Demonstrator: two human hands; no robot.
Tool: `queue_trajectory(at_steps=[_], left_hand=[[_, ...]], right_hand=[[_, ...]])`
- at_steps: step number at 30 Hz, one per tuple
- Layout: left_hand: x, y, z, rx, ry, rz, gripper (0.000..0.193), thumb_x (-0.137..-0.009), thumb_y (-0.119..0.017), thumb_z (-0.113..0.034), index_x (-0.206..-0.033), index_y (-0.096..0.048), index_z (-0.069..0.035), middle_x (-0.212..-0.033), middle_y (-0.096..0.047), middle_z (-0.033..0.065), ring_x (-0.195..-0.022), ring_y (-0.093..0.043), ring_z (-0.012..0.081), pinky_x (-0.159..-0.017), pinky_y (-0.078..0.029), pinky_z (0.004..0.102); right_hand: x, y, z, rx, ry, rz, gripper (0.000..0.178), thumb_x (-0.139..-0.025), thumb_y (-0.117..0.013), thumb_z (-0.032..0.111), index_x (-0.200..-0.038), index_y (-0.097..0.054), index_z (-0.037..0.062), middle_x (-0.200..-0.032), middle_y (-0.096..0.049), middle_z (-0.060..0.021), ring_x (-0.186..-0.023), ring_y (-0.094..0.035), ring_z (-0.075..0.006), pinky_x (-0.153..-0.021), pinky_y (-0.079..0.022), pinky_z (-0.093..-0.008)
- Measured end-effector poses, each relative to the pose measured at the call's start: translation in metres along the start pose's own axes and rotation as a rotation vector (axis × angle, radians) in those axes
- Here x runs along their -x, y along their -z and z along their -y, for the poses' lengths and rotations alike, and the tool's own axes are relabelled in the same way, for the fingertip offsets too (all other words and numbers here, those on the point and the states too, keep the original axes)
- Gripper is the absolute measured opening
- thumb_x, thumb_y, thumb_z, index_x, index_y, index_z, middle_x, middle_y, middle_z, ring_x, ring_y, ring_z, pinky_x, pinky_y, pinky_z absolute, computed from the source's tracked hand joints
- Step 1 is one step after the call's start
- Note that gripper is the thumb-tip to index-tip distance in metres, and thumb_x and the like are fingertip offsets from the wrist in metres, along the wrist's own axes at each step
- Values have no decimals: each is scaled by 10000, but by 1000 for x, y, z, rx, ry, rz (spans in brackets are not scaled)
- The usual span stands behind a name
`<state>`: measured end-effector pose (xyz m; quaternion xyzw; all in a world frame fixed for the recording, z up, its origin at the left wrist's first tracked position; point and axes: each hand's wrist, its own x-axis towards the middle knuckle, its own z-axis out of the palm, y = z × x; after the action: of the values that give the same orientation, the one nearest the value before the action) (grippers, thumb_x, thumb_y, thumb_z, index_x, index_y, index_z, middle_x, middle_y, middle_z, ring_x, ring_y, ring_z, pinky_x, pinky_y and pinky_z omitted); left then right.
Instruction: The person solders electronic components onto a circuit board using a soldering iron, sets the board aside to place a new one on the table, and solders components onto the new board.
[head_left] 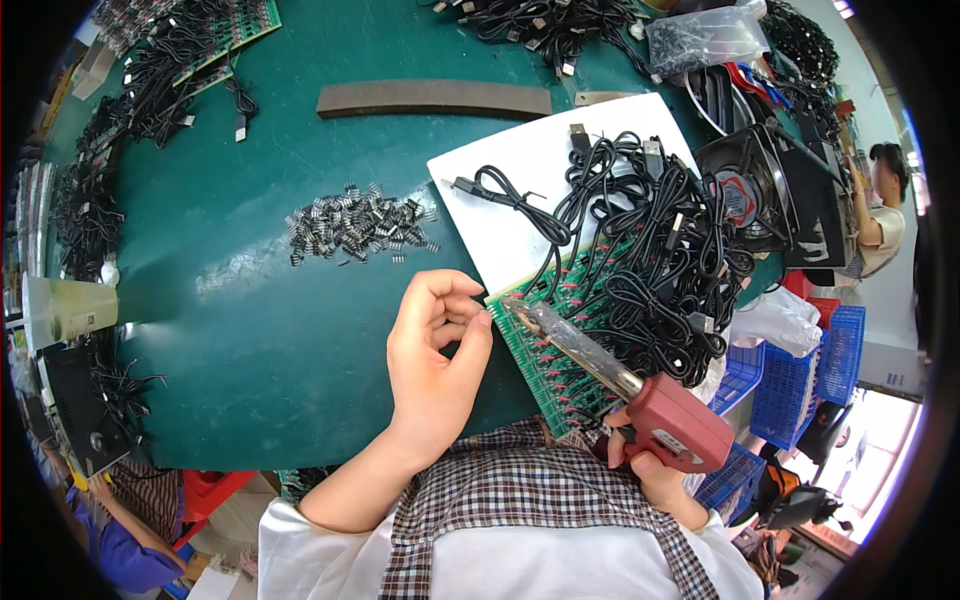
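Right, soldering iron (590,355) sits in the right hand (655,470), fist wrapped tight on the red pistol grip, barrel angled up-left w/ the tip resting at the near-left corner of the green circuit board (545,360). Board lies toward the right edge of the green table (250,330), half on a white sheet (500,190), and buried under a tangle of black cables (650,240) soldered along its rows. Left hand (435,360) hovers just beside the tip, fingers curled narrow, thumb and forefinger pinched; something tiny may be in there, can't tell.

Further out: pile of small grey parts (355,225) mid-table, well apart from the hands. Dark strip (435,98) near the far edge. Black fan (755,195) at the right edge, more cable bundles (160,60) at the far-left corner, blue crates (800,375) off the right side.

Risks, as I judge it: left fingertips are v. close to the hot tip, so a small slip means a burn. Cables drape right over the work rows; barrel brushing one could melt insulation. A snag on a loop could drag the board.
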<state>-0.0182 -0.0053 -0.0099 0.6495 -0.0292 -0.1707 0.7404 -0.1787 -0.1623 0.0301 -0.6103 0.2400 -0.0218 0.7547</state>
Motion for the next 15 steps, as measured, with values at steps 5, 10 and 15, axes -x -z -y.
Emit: queue_trajectory(at_steps=[5,10,15], left_hand=[[1,2,5,-2,-27,-20,227,-790,-491,111,-978,-442,-7,-808,-505,36,-743,-510,65,-647,-469,197],[-2,3,4,21,-8,7,234,-788,-491,107,-980,-438,-14,-807,-508,36,-735,-504,61,-649,-469,198],[-3,4,5,61,16,5,238,-785,-497,103,-982,-448,-21,-795,-515,25,-731,-516,61,-648,-456,198]], right_hand=[[-1,10,-3,-25,-74,66,667,-714,-734,276,-1194,-391,-35,-935,-582,-140,-614,-545,-158,-544,-441,-239],[2,19,-10,-42,-150,85,687,-654,-793,203,-1166,-410,-49,-905,-589,-123,-724,-578,-153,-621,-468,-225],[7,22,-16,167,-150,1,600,-658,-776,272,-1085,-498,-44,-852,-595,-62,-755,-569,-118,-678,-456,-234]])
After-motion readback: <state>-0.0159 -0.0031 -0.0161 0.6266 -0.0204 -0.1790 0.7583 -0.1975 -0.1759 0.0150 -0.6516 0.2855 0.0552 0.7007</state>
